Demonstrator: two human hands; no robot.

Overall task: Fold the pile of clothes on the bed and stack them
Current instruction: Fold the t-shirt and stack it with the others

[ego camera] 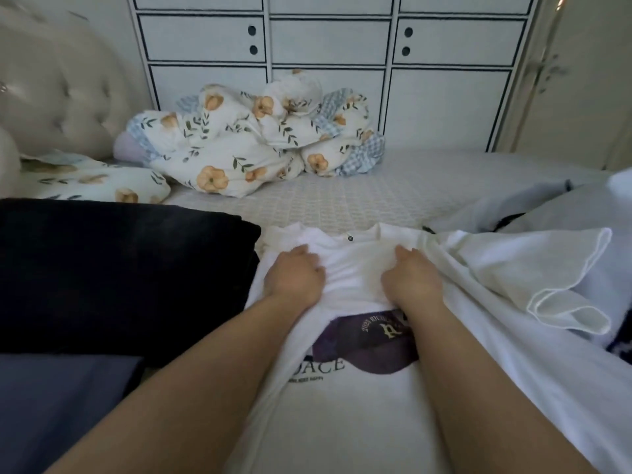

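Note:
A white T-shirt (pixel 352 268) with a purple print lies spread on the bed in front of me, collar pointing away. My left hand (pixel 294 277) grips a fold of its fabric left of the chest. My right hand (pixel 412 278) grips the fabric right of the chest, fingers curled into the cloth. The shirt's right sleeve (pixel 547 278) lies loose and rumpled to the right. A black folded garment (pixel 113 268) sits to the left, with a blue-grey one (pixel 58 405) below it.
A rumpled floral duvet (pixel 246 145) is heaped at the back of the bed (pixel 342 196), with a floral pillow (pixel 89 183) and padded headboard (pixel 58 83) at left. More pale clothes (pixel 533 210) lie at right. White drawers (pixel 328 42) stand behind.

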